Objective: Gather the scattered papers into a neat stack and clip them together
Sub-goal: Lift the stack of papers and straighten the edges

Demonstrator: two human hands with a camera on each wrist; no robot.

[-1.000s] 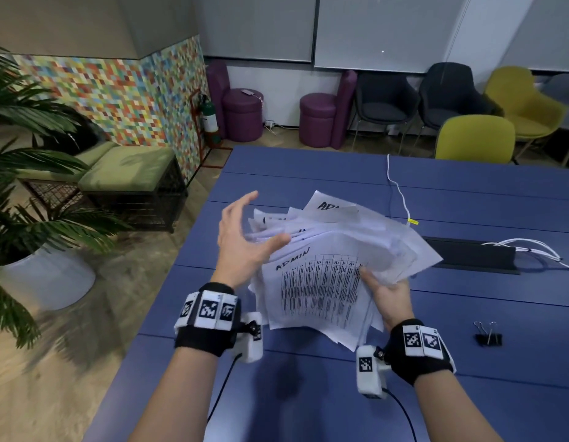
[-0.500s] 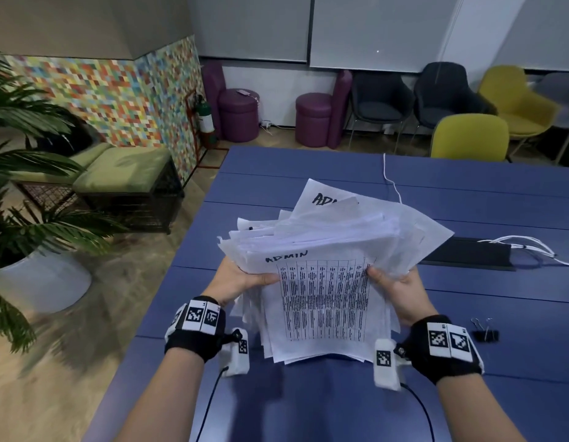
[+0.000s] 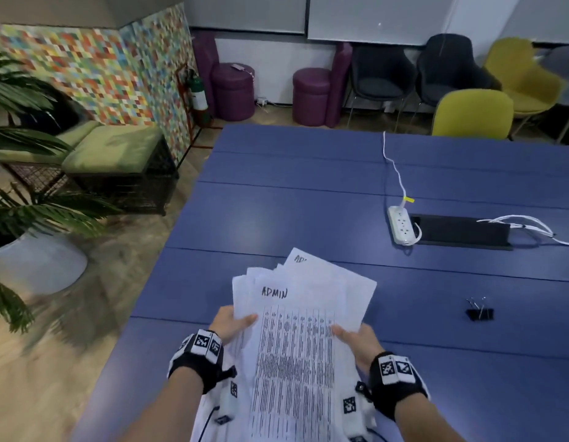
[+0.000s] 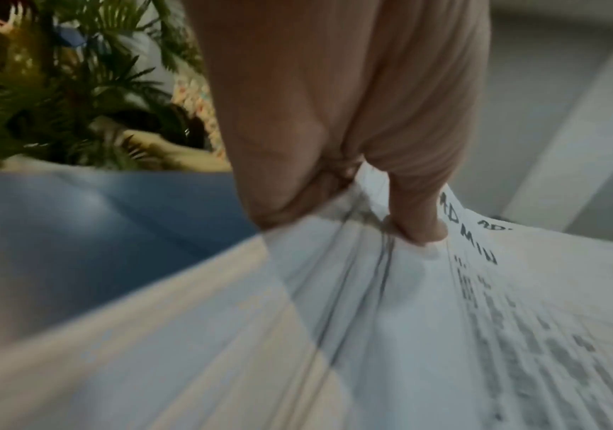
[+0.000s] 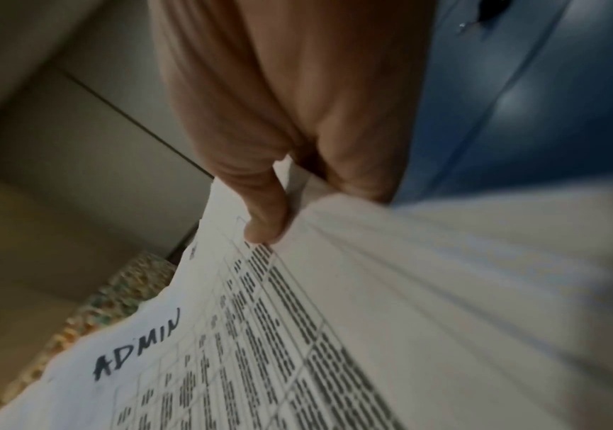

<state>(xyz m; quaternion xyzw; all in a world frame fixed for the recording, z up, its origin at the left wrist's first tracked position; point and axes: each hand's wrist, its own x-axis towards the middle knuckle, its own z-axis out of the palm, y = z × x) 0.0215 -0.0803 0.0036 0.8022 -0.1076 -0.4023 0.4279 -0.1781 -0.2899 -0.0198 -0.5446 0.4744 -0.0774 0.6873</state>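
Blue table (image 3: pixel 308 218) across the room's middle, chairs and purple stools along the far wall, potted palm (image 3: pixel 18 193) at 9 o'clock. Stack of papers (image 3: pixel 296 339) held up at 6 o'clock above the near table edge, top sheet marked "ADMIN" over a printed grid, upper corners fanned and uneven. Left hand (image 3: pixel 229 323) grasping the stack's left edge, thumb (image 4: pixel 418 221) pressed on the top sheet, fingers curled beneath. Right hand (image 3: pixel 356 341) grasping the right edge likewise, thumb (image 5: pixel 264 215) on top, fingers under the sheets. Black binder clip (image 3: pixel 479 312) lying on the table at 3 o'clock, well apart from the papers. White power strip (image 3: pixel 401 224) at 1 o'clock, just beside a black cable tray (image 3: pixel 461 232), white cables trailing off to the right.
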